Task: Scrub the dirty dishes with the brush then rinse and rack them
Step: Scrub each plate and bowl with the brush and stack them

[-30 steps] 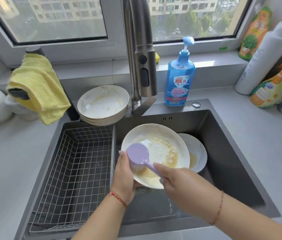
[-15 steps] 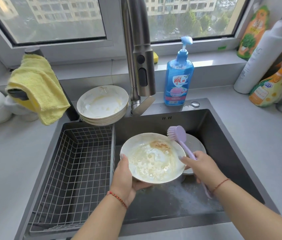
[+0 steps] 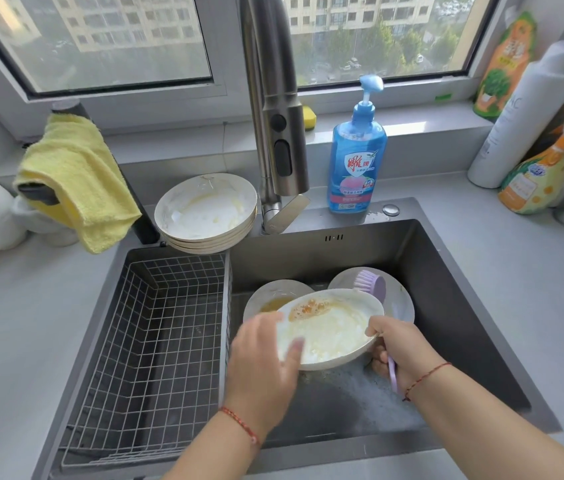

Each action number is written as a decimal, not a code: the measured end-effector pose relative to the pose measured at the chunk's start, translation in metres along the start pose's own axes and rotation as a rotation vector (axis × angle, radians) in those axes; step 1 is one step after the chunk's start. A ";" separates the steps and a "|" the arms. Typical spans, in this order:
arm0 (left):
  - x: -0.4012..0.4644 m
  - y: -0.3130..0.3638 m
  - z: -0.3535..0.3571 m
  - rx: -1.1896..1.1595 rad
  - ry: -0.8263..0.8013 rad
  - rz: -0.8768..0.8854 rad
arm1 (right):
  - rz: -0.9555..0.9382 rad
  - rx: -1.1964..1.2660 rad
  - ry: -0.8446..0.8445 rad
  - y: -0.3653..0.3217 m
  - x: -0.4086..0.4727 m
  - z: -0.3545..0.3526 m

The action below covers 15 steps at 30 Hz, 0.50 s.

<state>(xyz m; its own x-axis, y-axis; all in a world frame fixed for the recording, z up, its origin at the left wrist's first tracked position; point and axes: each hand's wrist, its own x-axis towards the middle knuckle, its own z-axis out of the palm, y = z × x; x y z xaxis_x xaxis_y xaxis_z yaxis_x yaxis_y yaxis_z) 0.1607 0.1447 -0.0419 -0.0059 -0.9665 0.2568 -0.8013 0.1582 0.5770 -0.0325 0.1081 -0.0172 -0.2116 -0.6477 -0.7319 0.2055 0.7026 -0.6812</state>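
the left hand [image 3: 266,358] grips the near-left rim of the soapy white round plate [image 3: 329,329], thumb inside. the right hand [image 3: 400,344] pinches the plate's right rim while holding the lilac plastic brush [image 3: 372,284], its handle mostly hidden. both are over the dark sink [image 3: 453,306]; two dirty plates lie partly hidden beneath.

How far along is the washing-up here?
Early on. Nothing is racked: the wire rack holds no dishes. In hand: both hands, left hand and right hand, hold a soapy plate; the right also grips the brush. Left: a dirty bowl in the sink, four-odd stacked bowls.
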 end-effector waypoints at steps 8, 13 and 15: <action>-0.007 0.011 0.034 0.328 0.020 0.477 | -0.014 -0.048 -0.031 0.004 -0.016 0.014; 0.001 0.004 0.033 0.267 0.164 0.519 | -0.126 -0.091 -0.106 -0.002 -0.030 0.015; 0.008 0.008 0.024 0.180 0.137 0.374 | -0.159 -0.125 -0.123 -0.007 -0.030 0.009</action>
<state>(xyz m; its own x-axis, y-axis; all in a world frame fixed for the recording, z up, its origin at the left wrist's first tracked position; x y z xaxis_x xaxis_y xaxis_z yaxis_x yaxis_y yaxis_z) 0.1401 0.1335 -0.0543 -0.2463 -0.8116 0.5298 -0.8503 0.4432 0.2837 -0.0188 0.1198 0.0098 -0.1123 -0.7790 -0.6169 0.0576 0.6147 -0.7866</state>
